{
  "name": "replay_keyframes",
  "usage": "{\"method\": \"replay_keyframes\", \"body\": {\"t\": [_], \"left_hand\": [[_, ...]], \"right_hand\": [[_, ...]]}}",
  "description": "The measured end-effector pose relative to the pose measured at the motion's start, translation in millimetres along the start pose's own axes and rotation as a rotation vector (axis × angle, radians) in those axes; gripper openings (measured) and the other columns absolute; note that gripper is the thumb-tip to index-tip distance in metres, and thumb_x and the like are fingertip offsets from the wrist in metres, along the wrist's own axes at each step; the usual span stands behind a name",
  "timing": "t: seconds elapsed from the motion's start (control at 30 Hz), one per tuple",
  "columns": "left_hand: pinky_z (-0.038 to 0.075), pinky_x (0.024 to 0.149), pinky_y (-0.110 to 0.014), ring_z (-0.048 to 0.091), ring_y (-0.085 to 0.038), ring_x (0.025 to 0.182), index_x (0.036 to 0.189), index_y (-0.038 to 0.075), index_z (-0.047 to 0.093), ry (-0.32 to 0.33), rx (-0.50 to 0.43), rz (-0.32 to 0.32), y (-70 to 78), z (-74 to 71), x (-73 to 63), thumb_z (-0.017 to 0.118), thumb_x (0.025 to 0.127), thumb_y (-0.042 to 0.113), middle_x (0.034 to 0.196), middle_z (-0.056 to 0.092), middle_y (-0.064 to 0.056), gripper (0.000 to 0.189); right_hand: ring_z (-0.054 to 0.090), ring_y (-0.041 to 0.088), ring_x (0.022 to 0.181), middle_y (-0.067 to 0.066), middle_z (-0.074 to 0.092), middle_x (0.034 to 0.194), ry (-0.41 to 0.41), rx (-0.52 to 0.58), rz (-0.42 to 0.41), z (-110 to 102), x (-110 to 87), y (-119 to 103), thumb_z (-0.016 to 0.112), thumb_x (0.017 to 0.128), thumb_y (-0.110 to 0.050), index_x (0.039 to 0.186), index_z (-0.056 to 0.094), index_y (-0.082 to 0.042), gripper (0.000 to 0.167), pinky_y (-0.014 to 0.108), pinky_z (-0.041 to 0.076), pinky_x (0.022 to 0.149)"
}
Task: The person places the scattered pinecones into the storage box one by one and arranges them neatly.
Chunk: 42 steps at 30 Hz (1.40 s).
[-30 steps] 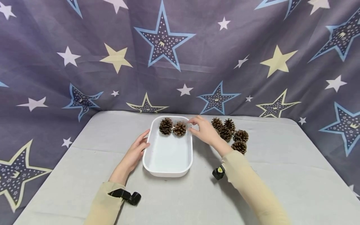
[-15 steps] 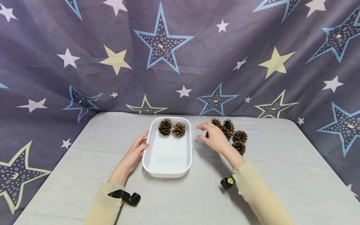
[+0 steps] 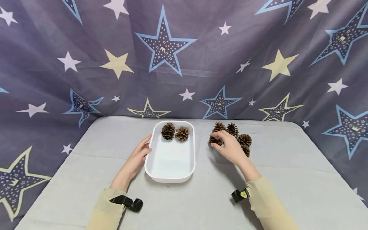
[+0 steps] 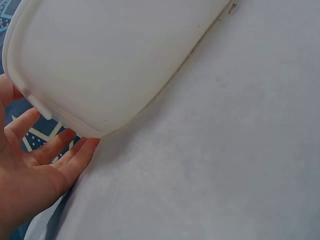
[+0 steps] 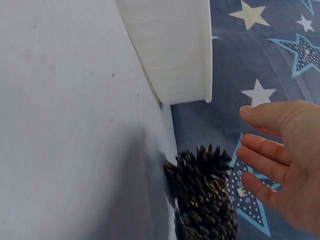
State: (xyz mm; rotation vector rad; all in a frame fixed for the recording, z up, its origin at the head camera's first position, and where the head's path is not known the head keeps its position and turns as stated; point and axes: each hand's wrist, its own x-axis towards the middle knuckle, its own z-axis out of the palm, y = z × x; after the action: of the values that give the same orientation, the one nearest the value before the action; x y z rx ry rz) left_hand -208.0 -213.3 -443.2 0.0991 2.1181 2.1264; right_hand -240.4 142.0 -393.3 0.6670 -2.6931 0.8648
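- Even, diffuse light brightened the grey table (image 3: 172, 204) in the head view.
- A soft shadow fell beside the right sleeve (image 3: 268, 203).
- Both wrist views appeared dimmer and bluer, the pine cones (image 5: 200, 192) darkly shaded.

In the head view, the right hand (image 3: 230, 148) partly covers the clustered pine cones (image 3: 245, 140), and the bottom edge cuts off both sleeves (image 3: 105, 207). The left wrist view crops the white tray (image 4: 115, 60) and the left hand (image 4: 37, 172).

a purple-grey cloth (image 3: 201, 64), printed with blue-edged stars (image 3: 165, 48), yellow stars (image 3: 117, 64) and white stars (image 3: 68, 62), hangs in folds behind and along both sides of a table (image 3: 307, 182) covered in pale grey, creased fabric (image 3: 178, 207).
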Motion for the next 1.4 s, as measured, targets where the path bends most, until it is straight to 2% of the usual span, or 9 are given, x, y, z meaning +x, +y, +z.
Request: {"method": "replay_keyframes", "body": {"t": [0.4, 0.83, 1.1, 1.4], "left_hand": [[0.044, 0.088, -0.025, 0.043, -0.024, 0.117, 0.145, 0.026, 0.022, -0.004, -0.014, -0.01, -1.2, -0.5, 0.4, 0.042, 0.091, 0.011, 0.139, 0.034, -0.015, 0.059], [0.044, 0.088, -0.024, 0.044, -0.023, 0.115, 0.145, 0.026, 0.022, -0.016, -0.006, 0.002, -2.0, -1.2, -0.3, 0.042, 0.091, 0.012, 0.138, 0.035, -0.015, 0.059], [0.043, 0.089, -0.024, 0.042, -0.025, 0.118, 0.145, 0.027, 0.022, -0.017, -0.005, 0.007, -2.7, -1.4, -0.8, 0.042, 0.092, 0.013, 0.139, 0.034, -0.015, 0.059], [0.043, 0.089, -0.024, 0.043, -0.025, 0.118, 0.145, 0.027, 0.023, -0.015, -0.011, 0.011, -2.4, -0.3, -0.5, 0.043, 0.091, 0.012, 0.139, 0.034, -0.015, 0.059]], "right_hand": [[0.056, 0.024, 0.098, 0.008, 0.06, 0.108, 0.052, -0.037, 0.011, -19, -15.5, 19, 0.068, 0.079, -0.02, 0.117, 0.057, -0.008, 0.041, 0.043, 0.044, 0.088], [0.052, 0.032, 0.104, 0.016, 0.056, 0.114, 0.022, -0.06, 0.092, -37, -32.6, 46, 0.066, 0.081, -0.018, 0.121, 0.054, -0.002, 0.045, 0.05, 0.038, 0.093], [0.051, 0.035, 0.108, 0.017, 0.057, 0.116, 0.007, -0.054, 0.104, -45, -41.0, 55, 0.068, 0.08, -0.02, 0.121, 0.054, -0.002, 0.047, 0.052, 0.035, 0.096], [0.045, 0.04, 0.115, 0.021, 0.052, 0.123, -0.074, -0.047, 0.16, -46, -46.3, 60, 0.069, 0.078, -0.023, 0.124, 0.051, 0.0, 0.055, 0.056, 0.031, 0.098]]}}
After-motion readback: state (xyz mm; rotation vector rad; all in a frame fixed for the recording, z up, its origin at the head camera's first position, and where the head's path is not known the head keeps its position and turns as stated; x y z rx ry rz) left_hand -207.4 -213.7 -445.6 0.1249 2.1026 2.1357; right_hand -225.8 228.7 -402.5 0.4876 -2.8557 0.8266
